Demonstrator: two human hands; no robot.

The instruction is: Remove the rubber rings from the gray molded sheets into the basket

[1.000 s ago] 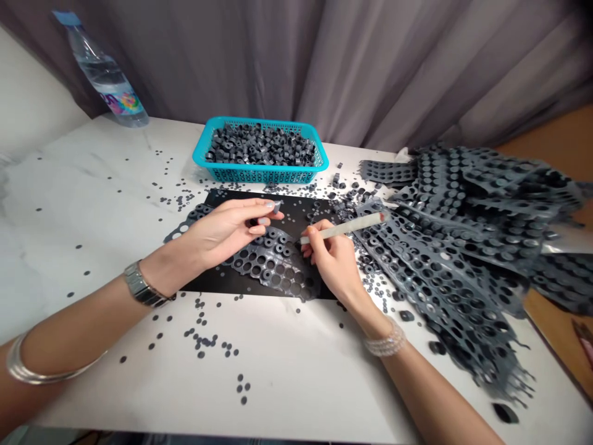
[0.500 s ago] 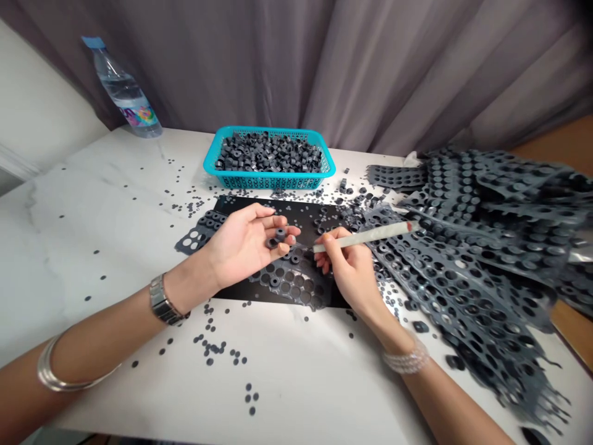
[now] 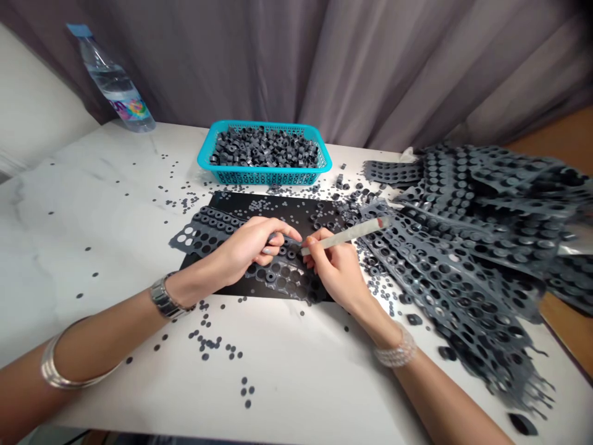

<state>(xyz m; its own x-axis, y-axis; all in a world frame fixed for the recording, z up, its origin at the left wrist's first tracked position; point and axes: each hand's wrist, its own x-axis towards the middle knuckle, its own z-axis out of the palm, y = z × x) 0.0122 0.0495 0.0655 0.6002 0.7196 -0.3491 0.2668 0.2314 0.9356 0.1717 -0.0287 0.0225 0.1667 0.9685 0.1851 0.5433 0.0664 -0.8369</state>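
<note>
Within right hand (image 3: 341, 270), pale file (image 3: 345, 238) pinched

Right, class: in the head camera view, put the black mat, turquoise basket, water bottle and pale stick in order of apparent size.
1. Black mat
2. Turquoise basket
3. Water bottle and pale stick: about equally long, so not ranked.

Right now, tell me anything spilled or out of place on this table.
Small dark discs lie scattered over the white table and black mat, loose outside the blue basket, so they look spilled.
</note>
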